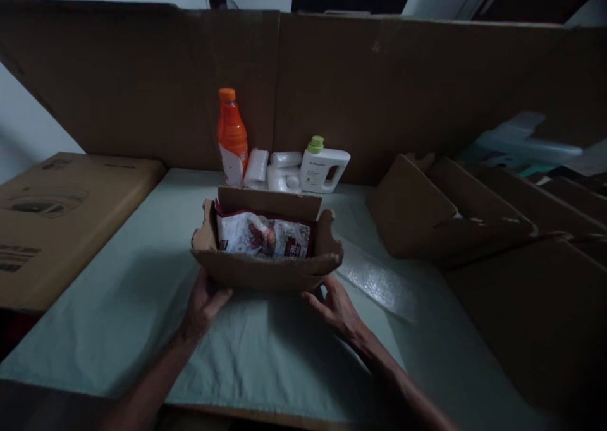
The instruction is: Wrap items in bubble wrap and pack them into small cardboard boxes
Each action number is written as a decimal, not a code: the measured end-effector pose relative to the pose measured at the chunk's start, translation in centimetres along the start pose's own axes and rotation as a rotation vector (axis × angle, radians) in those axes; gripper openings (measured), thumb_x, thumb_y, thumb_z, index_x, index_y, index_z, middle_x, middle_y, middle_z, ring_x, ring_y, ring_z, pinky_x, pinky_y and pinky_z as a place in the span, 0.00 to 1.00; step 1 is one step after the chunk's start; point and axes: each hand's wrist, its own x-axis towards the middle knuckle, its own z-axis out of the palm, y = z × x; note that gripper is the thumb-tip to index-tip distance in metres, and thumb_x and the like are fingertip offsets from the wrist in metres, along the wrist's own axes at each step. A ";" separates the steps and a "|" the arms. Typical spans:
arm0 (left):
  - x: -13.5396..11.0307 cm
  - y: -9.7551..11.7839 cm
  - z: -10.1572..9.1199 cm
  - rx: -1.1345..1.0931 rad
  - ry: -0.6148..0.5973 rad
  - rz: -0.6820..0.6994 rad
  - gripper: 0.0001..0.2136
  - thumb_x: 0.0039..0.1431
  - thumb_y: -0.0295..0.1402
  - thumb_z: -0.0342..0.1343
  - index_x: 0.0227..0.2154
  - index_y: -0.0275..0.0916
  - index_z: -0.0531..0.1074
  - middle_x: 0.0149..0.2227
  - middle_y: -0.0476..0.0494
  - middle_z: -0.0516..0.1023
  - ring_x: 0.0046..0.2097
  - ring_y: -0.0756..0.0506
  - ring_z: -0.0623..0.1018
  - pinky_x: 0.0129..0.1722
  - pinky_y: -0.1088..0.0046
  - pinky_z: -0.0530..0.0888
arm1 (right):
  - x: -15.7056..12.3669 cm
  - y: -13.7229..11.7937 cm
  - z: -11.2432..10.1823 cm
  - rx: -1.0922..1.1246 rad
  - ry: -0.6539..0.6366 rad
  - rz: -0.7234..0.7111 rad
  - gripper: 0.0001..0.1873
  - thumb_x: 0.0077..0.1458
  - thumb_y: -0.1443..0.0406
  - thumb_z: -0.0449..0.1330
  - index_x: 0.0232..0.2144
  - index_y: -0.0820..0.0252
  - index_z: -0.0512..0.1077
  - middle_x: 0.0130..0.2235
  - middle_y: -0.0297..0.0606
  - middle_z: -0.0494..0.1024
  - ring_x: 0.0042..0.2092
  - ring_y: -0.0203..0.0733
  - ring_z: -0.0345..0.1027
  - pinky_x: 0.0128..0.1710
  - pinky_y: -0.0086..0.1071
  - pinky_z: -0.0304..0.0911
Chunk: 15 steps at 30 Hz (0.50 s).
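Note:
An open cardboard box [265, 272] sits in the middle of a pale green cloth-covered table [142, 304]. Inside it lies a red-and-white printed packet [263, 235]. My left hand [203, 304] touches the box's near left corner, fingers curled under the edge with the thumb stretched out. My right hand [334, 304] rests at the near right corner, fingers spread against the box's lower edge. Neither hand lifts the box; it stands on the table.
Behind the box stand an orange bottle [232, 137], white wrapped rolls [277, 169] and a white jug with a green cap [324, 165]. A clear plastic sheet [374, 279] lies right of the box. Flattened cardboard boxes [450, 216] are at right, a large carton [61, 216] at left, a cardboard wall [379, 83] behind.

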 end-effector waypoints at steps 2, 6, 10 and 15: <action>0.1 -0.7 -0.4 0.001 0.012 -0.002 0.30 0.45 0.41 0.66 0.53 0.36 0.72 0.50 0.36 0.79 0.57 0.32 0.76 0.58 0.57 0.72 | 0.0 0.7 -1.3 -0.046 -0.048 -0.029 0.22 0.57 0.58 0.58 0.53 0.54 0.74 0.46 0.45 0.81 0.45 0.54 0.76 0.46 0.46 0.73; 0.1 -1.8 -1.6 0.045 0.140 -0.059 0.21 0.44 0.41 0.63 0.42 0.36 0.78 0.42 0.39 0.82 0.50 0.33 0.79 0.49 0.60 0.77 | 2.0 1.8 -5.3 -0.154 -0.089 -0.023 0.16 0.60 0.61 0.55 0.46 0.51 0.79 0.42 0.40 0.82 0.41 0.50 0.77 0.42 0.41 0.74; 0.4 -1.9 -2.0 0.126 0.161 -0.073 0.16 0.42 0.43 0.63 0.31 0.37 0.79 0.33 0.40 0.83 0.41 0.34 0.81 0.40 0.61 0.79 | 9.5 2.2 -8.2 -0.320 0.014 -0.064 0.16 0.61 0.65 0.53 0.43 0.56 0.80 0.49 0.44 0.81 0.50 0.51 0.76 0.48 0.44 0.73; 0.4 -2.8 -2.2 0.159 0.085 -0.067 0.14 0.44 0.45 0.64 0.26 0.39 0.80 0.26 0.42 0.81 0.34 0.36 0.81 0.33 0.63 0.80 | 23.6 1.6 -6.6 -0.671 -0.004 -0.232 0.17 0.58 0.72 0.55 0.43 0.61 0.81 0.62 0.49 0.72 0.58 0.56 0.68 0.58 0.52 0.65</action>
